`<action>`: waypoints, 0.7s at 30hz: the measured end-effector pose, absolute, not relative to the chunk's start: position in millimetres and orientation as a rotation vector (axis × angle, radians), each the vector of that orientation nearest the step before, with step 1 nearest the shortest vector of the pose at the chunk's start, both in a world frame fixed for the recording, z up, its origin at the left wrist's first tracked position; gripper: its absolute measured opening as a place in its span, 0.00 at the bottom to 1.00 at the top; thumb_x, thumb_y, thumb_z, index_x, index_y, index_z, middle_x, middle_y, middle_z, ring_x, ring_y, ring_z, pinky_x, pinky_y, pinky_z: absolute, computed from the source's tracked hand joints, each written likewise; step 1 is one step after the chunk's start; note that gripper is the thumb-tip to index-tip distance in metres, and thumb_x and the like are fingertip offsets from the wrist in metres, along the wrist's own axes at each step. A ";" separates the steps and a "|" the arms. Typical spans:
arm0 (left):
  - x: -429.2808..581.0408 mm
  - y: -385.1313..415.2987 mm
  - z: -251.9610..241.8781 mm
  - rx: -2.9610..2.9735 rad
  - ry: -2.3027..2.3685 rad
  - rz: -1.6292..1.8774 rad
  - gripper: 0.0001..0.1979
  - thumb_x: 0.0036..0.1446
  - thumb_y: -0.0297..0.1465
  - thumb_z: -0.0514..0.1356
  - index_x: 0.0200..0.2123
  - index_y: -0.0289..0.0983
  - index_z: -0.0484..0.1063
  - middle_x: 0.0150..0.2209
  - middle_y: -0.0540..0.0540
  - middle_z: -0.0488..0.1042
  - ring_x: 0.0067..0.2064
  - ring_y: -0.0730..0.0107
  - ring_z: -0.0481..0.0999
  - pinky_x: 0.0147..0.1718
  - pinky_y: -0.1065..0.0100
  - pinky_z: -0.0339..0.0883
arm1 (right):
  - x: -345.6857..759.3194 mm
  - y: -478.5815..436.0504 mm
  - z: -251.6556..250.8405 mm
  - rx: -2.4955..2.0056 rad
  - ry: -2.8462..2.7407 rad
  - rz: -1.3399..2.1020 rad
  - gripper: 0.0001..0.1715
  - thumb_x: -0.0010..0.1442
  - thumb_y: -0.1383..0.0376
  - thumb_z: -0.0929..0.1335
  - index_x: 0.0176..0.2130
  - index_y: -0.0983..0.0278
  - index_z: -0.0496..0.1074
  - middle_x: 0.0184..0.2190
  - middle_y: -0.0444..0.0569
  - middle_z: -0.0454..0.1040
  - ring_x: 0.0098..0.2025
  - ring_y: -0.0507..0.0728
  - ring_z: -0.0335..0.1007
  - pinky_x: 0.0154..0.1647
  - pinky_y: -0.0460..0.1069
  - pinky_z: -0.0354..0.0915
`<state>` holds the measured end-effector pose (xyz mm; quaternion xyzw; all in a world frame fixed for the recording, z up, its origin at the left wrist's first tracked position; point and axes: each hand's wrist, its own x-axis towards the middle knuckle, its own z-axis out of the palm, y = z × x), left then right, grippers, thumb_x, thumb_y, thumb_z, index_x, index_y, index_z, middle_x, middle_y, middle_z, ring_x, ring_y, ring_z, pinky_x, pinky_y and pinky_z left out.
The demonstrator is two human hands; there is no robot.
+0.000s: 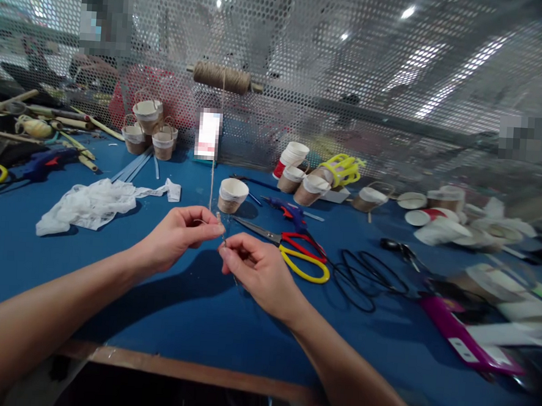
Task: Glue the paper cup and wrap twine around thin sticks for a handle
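My left hand [181,234] pinches brown twine [212,184] that hangs from a spool [221,78] on the mesh. Close beside it, my right hand [260,266] is closed in a pinch on a thin dark wire-like strand [225,242]; what kind it is I cannot make out. The fingertips of both hands almost meet above the table. Just behind them stands a small cup [233,196] with a white rim and a brown wrapped body. Scissors [291,247] with red and yellow handles lie open to the right of my right hand.
Blue table [162,325]. Crumpled white fabric [90,204] lies left. Handled cups [147,131] stand back left, more cups [314,189] back right. A glue gun [289,213], black cable [362,276] and purple device [465,337] are on the right. A perforated screen [281,38] rises behind.
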<state>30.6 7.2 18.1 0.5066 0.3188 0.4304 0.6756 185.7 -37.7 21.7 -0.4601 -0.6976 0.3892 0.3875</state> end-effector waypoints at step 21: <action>28.0 6.2 20.5 1.154 0.634 0.853 0.08 0.39 0.30 0.67 0.21 0.34 0.71 0.22 0.52 0.71 0.23 0.80 0.66 0.22 0.74 0.55 | 189.7 -30.8 18.6 -0.882 -1.345 1.683 0.12 0.50 0.59 0.69 0.27 0.66 0.67 0.20 0.41 0.69 0.16 0.44 0.59 0.16 0.41 0.55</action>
